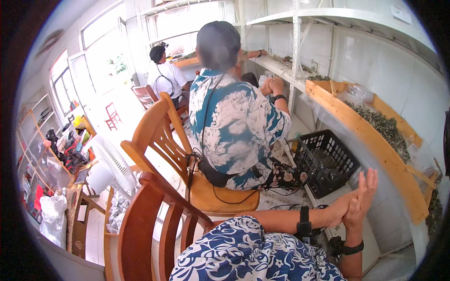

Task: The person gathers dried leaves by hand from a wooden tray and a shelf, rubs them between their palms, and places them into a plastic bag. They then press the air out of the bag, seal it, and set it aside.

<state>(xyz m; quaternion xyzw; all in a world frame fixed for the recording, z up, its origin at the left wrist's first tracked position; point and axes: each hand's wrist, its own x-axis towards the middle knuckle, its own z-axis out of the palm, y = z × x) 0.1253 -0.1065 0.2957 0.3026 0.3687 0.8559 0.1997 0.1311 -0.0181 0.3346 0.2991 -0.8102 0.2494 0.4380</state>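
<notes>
My hands meet at the lower right, pressed against each other, with nothing visible between them. My right hand (367, 189) points upward with its fingers stretched out. Coming across from the left, my left hand (340, 209) lies against the palm side of the right; its fingers are mostly hidden there. Black straps circle both wrists. Beyond my hands stands a black plastic crate (349, 157) with slotted walls and some dark loose matter inside. To their right runs a long wooden tray (370, 140) heaped with dried grey-green plant bits (382, 124).
A person (239, 112) in a teal floral shirt sits ahead on a wooden chair (229, 199), hands together. Farther off sits another person (166, 77) in white. White shelving (296, 51) lines the right wall. At left stand a fan (112, 159) and a reddish-brown chair (145, 225).
</notes>
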